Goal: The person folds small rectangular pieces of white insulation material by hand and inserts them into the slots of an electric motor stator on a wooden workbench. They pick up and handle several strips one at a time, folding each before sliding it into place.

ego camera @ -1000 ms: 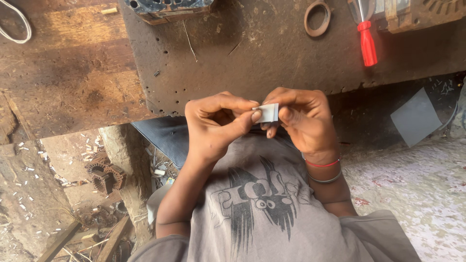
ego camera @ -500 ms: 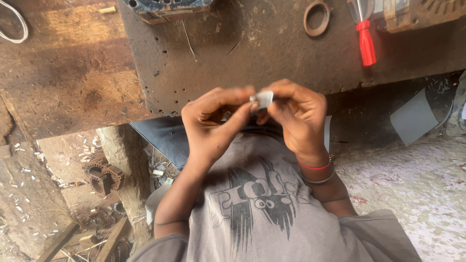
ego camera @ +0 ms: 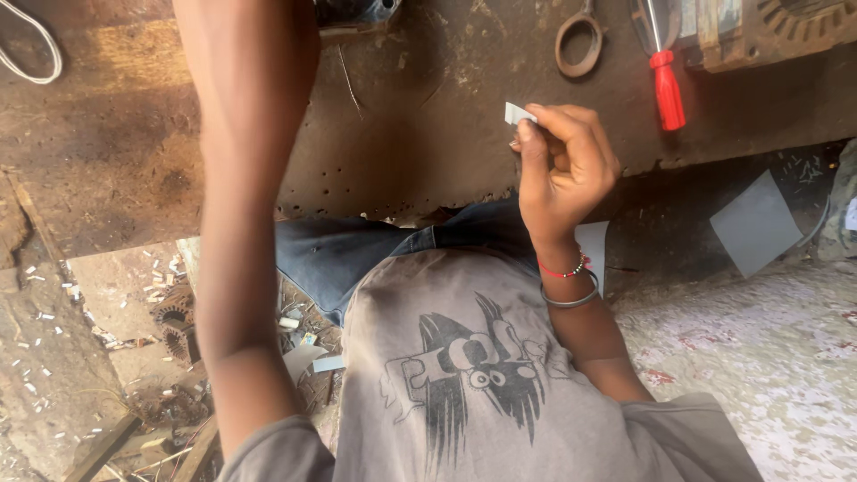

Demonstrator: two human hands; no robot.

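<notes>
Rusty bench [ego camera: 428, 152], one paper slip [ego camera: 516, 112] (pinched)

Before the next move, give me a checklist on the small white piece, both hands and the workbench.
1. White piece pinched at the fingertips of the right hand: ok.
2. Left hand in sight: not ok; only the left forearm shows, reaching up out of the picture.
3. What the left hand holds: cannot tell.
4. Red-handled screwdriver lying on the workbench, apart from the right hand: ok.
5. Metal ring on the bench beside the screwdriver, untouched: ok.
6. White piece held above the bench, not resting on it: ok.
</notes>
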